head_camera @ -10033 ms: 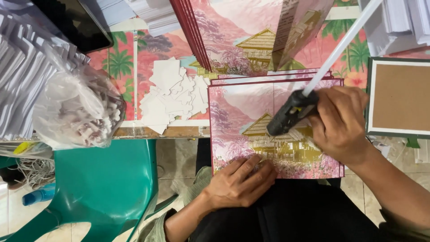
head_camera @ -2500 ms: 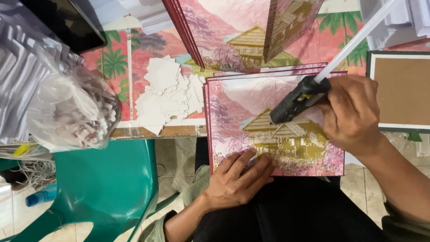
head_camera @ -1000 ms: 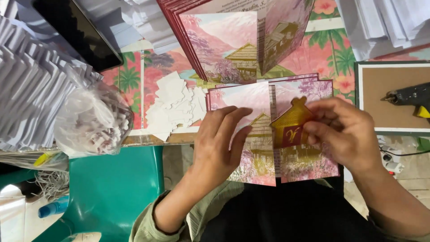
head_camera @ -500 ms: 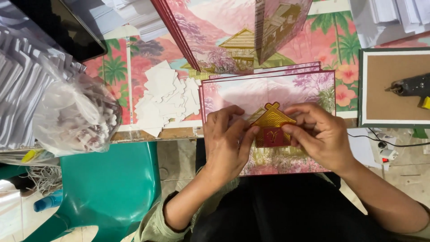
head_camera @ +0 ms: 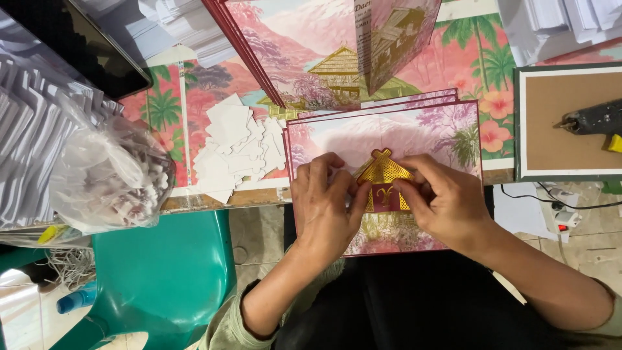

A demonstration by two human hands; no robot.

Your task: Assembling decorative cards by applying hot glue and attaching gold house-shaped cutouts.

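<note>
Gold-and-maroon paper house cutout pressed flat onto a pink card.

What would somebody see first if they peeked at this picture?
Right in the middle, the left hand and the right hand press a shiny gold paper house onto a pink card. Behind it lies a big colourful cloth with palm trees and flowers. At the left sits a puffy clear bag of white bits above a green chair, and a black glue gun rests on a brown board at the right.
</note>
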